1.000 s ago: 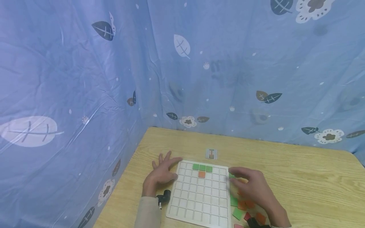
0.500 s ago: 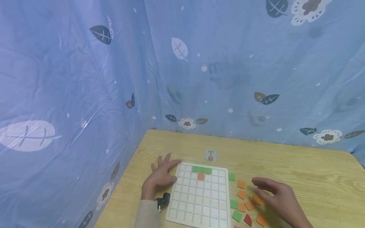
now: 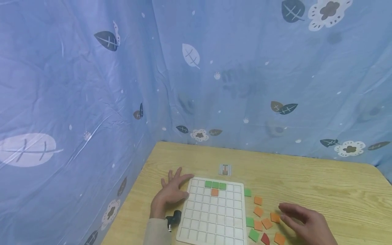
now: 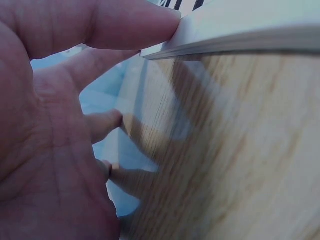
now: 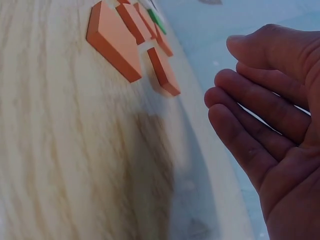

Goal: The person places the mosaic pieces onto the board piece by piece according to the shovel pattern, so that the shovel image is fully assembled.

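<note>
A white gridded board [image 3: 211, 216] lies on the table. Three green square tiles [image 3: 215, 185] sit in its far row, with one orange tile [image 3: 215, 192] below the middle one. My left hand [image 3: 171, 194] rests at the board's left edge, fingers spread; in the left wrist view the thumb [image 4: 135, 25] touches its corner. Over the table at right, my right hand [image 3: 310, 223] holds nothing, its fingers loosely bent in the right wrist view. Its fingertips are close beside a loose orange tile [image 3: 275, 217].
Right of the board lie several loose pieces, among them a green tile [image 3: 253, 235], an orange tile [image 3: 279, 238] and a red quarter-round piece [image 3: 265, 239]. A small printed card [image 3: 225, 169] lies beyond the board. Blue patterned curtains [image 3: 245, 85] hang behind the table and along its left.
My right hand has moved right and nearer, from the board's right edge to beside the outer loose orange tiles, uncovering pieces. The left hand has stayed at the board.
</note>
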Action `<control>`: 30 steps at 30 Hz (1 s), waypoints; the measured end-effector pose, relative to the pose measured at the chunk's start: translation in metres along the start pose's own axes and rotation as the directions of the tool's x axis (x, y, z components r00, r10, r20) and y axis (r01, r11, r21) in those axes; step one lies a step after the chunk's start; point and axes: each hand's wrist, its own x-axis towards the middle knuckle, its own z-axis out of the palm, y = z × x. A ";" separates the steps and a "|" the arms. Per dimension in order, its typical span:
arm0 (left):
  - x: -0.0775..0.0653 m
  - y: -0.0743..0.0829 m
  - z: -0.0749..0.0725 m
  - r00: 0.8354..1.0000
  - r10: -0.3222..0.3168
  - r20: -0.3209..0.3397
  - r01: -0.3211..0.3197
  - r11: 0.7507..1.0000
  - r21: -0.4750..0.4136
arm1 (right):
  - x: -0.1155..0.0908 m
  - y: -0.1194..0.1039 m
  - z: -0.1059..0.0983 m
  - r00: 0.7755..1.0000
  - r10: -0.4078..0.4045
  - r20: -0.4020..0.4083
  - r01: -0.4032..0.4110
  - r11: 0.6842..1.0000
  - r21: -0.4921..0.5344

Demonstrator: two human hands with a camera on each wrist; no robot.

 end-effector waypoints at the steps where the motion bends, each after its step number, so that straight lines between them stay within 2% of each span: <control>1: 0.000 0.000 0.000 1.000 0.001 -0.001 -0.001 1.000 -0.001 | 0.000 0.001 0.000 1.000 -0.002 0.003 0.002 1.000 0.011; 8: 0.003 0.000 -0.001 1.000 0.010 -0.009 -0.011 0.999 -0.036 | 0.003 0.004 0.002 0.997 0.070 0.042 -0.075 0.988 0.132; 13: 0.006 -0.001 -0.001 1.000 0.026 -0.005 -0.026 0.999 -0.036 | 0.005 0.007 0.005 0.994 0.069 0.083 -0.082 0.982 0.173; 16: 0.006 -0.001 0.000 1.000 0.030 0.001 -0.030 0.998 -0.046 | 0.005 0.012 0.006 0.993 0.035 0.110 -0.054 0.984 0.169; 26: 0.001 -0.001 0.002 0.999 0.039 -0.002 -0.039 0.999 -0.029 | 0.008 0.027 0.008 0.988 0.003 0.153 -0.024 0.991 0.134; 30: -0.002 -0.002 0.000 0.999 0.044 -0.005 -0.044 0.999 -0.023 | 0.010 0.027 0.015 0.994 -0.008 0.109 0.002 0.998 0.055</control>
